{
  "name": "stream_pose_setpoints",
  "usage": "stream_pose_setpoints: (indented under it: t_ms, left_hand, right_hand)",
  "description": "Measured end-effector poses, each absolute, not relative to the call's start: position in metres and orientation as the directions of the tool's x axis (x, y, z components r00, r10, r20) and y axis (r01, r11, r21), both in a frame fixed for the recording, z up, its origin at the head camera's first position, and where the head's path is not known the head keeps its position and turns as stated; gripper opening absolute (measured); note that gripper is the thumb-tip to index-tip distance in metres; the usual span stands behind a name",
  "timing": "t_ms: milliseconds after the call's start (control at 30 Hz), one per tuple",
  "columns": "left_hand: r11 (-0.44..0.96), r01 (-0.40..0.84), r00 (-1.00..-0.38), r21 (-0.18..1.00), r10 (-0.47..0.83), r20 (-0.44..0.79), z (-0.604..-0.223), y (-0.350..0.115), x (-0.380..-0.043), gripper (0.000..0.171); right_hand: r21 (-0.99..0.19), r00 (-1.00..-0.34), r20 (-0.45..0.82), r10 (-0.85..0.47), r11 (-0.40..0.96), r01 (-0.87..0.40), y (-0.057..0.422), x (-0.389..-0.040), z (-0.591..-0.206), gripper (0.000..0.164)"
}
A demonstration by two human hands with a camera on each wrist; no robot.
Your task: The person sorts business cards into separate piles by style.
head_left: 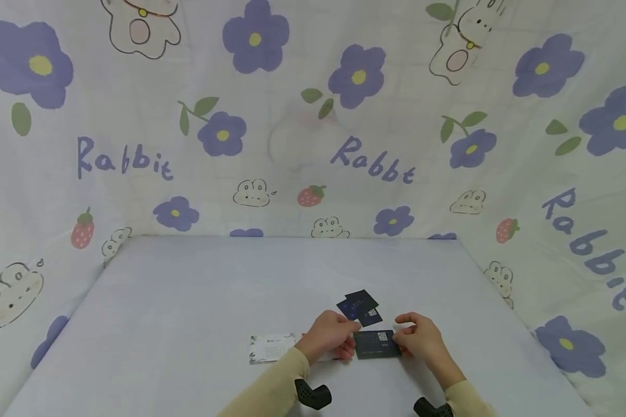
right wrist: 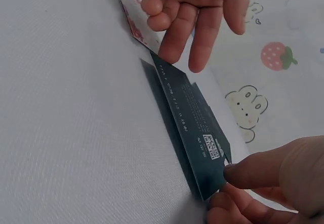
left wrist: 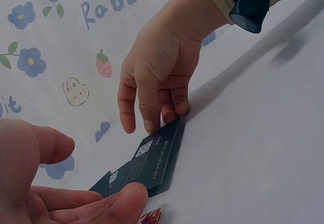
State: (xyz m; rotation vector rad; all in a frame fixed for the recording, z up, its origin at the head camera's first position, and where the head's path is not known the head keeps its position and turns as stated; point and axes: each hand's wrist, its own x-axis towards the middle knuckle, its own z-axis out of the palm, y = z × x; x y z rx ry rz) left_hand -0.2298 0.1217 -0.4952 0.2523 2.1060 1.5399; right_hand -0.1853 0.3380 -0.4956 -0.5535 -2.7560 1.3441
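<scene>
A dark business card (head_left: 372, 347) with a white QR code lies at a slant just above the tabletop. My right hand (head_left: 422, 340) pinches its right end between thumb and fingers, which the right wrist view shows at the card's corner beside the QR code. My left hand (head_left: 331, 336) is at the card's other end, its fingers loosely bent and the thumb apart from them; fingertips overlap the card's edge in the left wrist view. Just beyond, several more dark cards (head_left: 360, 300) overlap in a loose pile.
Left of the hands, a white card (head_left: 271, 349) with leaf decoration lies on the white table (head_left: 188, 301). A white card with red markings (right wrist: 144, 29) is partly hidden by the left hand. Printed cloth (head_left: 292, 139) surrounds the table's back and sides.
</scene>
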Motion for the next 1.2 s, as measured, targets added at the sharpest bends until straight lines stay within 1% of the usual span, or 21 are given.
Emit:
stream_pose_setpoints:
  t_ms: [267, 700, 900, 1200]
  left_hand:
    - [0.339, -0.139, -0.854, 0.931, 0.435, -0.286, -0.492, 0.117, -0.232, 0.036]
    - [0.345, -0.142, -0.858, 0.928, 0.425, -0.289, -0.49, 0.111, -0.234, 0.041]
    - [0.31, -0.134, -0.855, 0.941, 0.444, -0.268, -0.493, 0.103, -0.235, 0.045]
    - [0.213, -0.129, -0.887, 0.969, 0.412, -0.209, -0.485, 0.07, -0.242, 0.045]
  right_hand:
    - [-0.729, -0.943, -0.091, 0.319, 0.624, 0.281, 0.33, -0.188, -0.492, 0.042]
    - [-0.742, -0.946, -0.093, 0.311, 0.612, 0.275, 0.323, -0.189, -0.488, 0.046]
    - [-0.746, -0.945, -0.108, 0.307, 0.604, 0.281, 0.322, -0.188, -0.488, 0.046]
    - [-0.76, -0.942, -0.119, 0.314, 0.582, 0.289, 0.328, -0.188, -0.489, 0.047]
